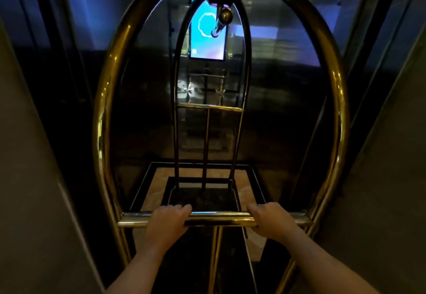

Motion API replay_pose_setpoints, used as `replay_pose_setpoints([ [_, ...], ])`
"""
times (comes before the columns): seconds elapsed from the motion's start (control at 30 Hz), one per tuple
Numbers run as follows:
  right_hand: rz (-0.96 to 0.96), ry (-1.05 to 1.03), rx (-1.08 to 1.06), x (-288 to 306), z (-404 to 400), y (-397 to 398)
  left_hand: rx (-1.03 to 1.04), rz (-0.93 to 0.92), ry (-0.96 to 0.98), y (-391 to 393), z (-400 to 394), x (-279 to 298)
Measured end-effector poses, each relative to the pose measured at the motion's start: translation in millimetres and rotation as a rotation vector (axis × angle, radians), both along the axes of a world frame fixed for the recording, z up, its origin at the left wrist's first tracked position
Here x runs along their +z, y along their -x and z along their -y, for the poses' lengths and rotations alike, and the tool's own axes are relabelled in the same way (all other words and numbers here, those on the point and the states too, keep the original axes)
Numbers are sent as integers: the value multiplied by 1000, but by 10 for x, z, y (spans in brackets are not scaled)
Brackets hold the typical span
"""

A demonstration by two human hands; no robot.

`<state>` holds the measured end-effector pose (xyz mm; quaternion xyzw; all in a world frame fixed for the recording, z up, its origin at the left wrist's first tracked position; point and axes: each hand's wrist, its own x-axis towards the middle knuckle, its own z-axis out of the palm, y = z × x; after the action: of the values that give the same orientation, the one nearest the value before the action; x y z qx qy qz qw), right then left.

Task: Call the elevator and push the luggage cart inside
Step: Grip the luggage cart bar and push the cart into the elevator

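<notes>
A brass luggage cart [105, 109] with tall arched hoops fills the middle of the head view. Its dark deck [202, 198] carries no bags. The near handle bar [214, 218] runs across the lower frame. My left hand [167, 221] grips this bar left of centre. My right hand [269, 221] grips it right of centre. The cart stands in the open elevator doorway, its far hoop [244, 86] inside the dark cabin. A lit blue screen [207, 38] hangs on the cabin's back wall, partly hidden by the cart's hanging rail.
Beige door jambs stand close on the left [34, 178] and right [387, 178], with little room beside the hoops. The cabin floor [249, 190] shows a light marble panel with a dark border. The mirrored back wall reflects the cart.
</notes>
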<state>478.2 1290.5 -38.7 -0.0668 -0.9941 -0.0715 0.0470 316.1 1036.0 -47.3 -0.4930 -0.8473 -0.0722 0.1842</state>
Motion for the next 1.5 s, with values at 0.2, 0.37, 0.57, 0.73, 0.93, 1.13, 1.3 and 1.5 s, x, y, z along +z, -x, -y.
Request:
replay_pose_setpoints([
  [0.2,-2,-13,25,4,-315,447,78,39,52,407,-349,-43],
  [0.37,23,-51,29,32,-536,733,148,42,123,665,-535,22],
  [0.57,25,-39,-2,53,-775,1085,132,42,103,1003,-804,22],
  [0.73,5,-50,-28,-4,-914,1444,107,21,60,1385,-939,-16],
  [0.93,-16,-100,-72,-87,-1161,1705,85,25,67,1640,-1152,-14],
  [1.13,-59,-111,-43,-92,-1359,1968,92,21,87,1878,-1359,-5],
  [1.3,-68,-130,-43,-99,-1535,2299,78,31,81,2195,-1571,27],
  [1.5,-92,-135,-77,-44,-1867,2712,63,22,89,2671,-1923,69],
])
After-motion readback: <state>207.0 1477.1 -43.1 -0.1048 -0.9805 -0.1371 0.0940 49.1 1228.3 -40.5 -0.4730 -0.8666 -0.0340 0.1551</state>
